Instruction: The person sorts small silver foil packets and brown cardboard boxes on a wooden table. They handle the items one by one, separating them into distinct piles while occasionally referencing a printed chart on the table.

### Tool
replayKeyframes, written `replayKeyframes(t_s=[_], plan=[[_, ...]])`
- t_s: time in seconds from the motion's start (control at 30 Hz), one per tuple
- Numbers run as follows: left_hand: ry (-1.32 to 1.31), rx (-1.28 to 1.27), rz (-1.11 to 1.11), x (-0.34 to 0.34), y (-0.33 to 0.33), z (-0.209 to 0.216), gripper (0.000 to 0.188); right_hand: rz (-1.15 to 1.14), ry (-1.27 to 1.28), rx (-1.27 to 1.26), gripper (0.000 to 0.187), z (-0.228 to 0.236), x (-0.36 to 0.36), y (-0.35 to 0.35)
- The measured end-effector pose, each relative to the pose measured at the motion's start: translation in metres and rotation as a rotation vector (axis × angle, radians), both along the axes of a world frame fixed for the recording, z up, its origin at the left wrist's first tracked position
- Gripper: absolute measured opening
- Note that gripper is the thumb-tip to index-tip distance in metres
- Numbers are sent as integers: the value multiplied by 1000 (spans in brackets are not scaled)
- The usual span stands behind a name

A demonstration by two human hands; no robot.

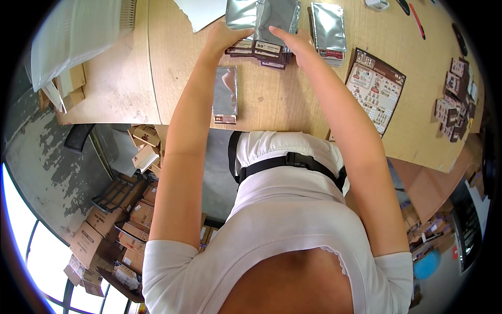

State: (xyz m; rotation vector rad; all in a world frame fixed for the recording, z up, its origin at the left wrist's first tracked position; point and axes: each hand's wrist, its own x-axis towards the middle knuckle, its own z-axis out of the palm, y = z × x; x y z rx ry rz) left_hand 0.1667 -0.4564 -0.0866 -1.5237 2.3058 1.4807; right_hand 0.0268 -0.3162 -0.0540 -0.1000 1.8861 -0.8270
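At the far middle of the table, my two hands hold a pile of silver foil pouches [274, 21] with brown-and-white printed strips at their near ends. My left hand [222, 39] grips the left side, its thumb lying over the foil. On the right side, my right hand [295, 42] does the same, thumb on top; the other fingers of both hands are mostly hidden. The pouches overlap unevenly, in at least two groups. One flat foil pouch [226, 94] lies nearer me, beside my left forearm. Just right of my right hand sits another stack of foil pouches [328, 29].
A printed sheet [374, 86] lies under and beyond my right forearm. Small brown boxes or cards [456, 102] are heaped at the table's right edge. Clear plastic bags [76, 39] stand far left. White paper [201, 11] and a red pen [417, 22] lie farther back. Cardboard boxes [138, 214] fill the floor at left.
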Motion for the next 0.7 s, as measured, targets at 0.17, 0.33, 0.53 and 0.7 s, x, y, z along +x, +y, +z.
replayKeyframes(t_s=[0.17, 0.33, 0.53, 0.7], plan=[[117, 307, 124, -4, 8, 18, 46, -106, -104, -137, 82, -12, -3, 3], [225, 323, 198, -12, 22, 38, 40, -271, -399, -369, 71, -13, -3, 17], [383, 873, 468, -8, 18, 37, 32, -485, -633, -401, 43, -7, -9, 19], [500, 1032, 568, -2, 10, 55, 29, -479, -866, -444, 21, 12, -33, 21]])
